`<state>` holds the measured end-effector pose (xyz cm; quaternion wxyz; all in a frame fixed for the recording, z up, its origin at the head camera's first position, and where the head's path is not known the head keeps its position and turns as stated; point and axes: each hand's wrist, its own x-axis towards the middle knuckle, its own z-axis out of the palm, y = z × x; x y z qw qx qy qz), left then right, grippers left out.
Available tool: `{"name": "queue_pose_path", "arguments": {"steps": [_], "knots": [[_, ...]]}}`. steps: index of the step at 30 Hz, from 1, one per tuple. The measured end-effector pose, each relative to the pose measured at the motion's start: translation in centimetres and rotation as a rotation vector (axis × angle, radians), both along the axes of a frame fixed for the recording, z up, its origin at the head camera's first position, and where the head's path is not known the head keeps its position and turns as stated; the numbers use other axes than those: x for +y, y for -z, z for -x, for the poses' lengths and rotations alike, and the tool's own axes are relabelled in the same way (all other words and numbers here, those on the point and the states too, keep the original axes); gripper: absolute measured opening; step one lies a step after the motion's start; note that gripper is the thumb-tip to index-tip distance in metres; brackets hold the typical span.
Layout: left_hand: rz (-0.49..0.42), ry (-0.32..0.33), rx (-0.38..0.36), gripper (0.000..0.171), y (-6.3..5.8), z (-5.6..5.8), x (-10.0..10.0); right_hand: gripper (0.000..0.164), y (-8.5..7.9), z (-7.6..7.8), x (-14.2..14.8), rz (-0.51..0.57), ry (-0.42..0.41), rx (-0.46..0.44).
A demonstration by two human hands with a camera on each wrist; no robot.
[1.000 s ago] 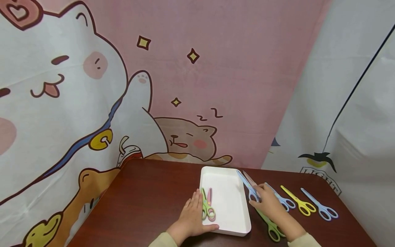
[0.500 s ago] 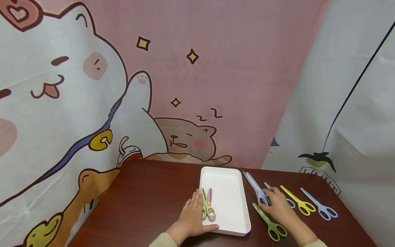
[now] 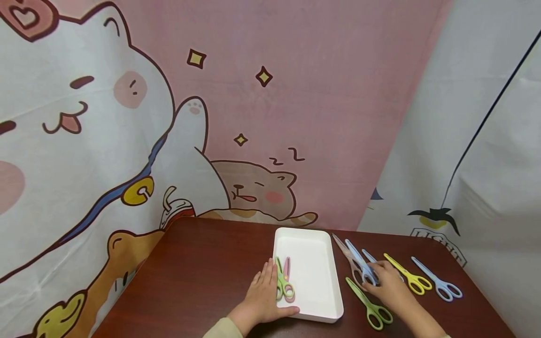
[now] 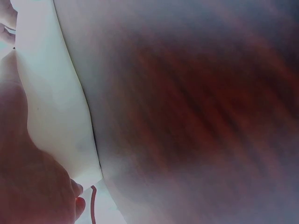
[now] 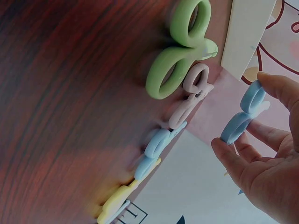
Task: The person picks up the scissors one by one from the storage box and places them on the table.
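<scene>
My right hand (image 3: 389, 284) pinches a pair of light blue scissors (image 3: 358, 256) by its handle loops. In the right wrist view, thumb and fingers hold those blue handles (image 5: 238, 125) above the table. Just left of the held pair lies a pair of pale pinkish scissors (image 3: 344, 249); another blue pair (image 3: 368, 255) is partly hidden behind the hand. My left hand (image 3: 263, 293) rests with straight fingers along the near left side of a white tray (image 3: 313, 310), thumb at its front edge. Inside the tray lie green scissors (image 3: 279, 277) overlapping pink scissors (image 3: 287, 270).
Green scissors (image 3: 369, 307) lie between the tray and my right forearm. Farther right are yellow scissors (image 3: 407, 274) and one more blue pair (image 3: 439, 281). The dark wooden table (image 3: 203, 263) reaches back to a printed cloth backdrop (image 3: 338, 117).
My right hand has carried the blue scissors rightward, from the tray's right edge across the pinkish pair to beside the other blue pair. The left hand and tray have stayed still.
</scene>
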<state>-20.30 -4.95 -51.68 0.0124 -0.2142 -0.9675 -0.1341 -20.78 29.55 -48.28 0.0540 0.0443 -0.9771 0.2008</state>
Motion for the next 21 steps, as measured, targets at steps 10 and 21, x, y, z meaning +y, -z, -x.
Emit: {"name": "queue_pose_path", "arguments": {"steps": [10,21], "knots": [[-0.005,0.004,0.05,0.129,1.2,0.3,-0.1,0.061,0.2,-0.5,1.4,-0.01,-0.011,0.0],[0.01,-0.012,0.048,0.13,2.1,0.8,0.0,0.065,0.2,-0.9,3.0,-0.041,0.014,-0.079]]}}
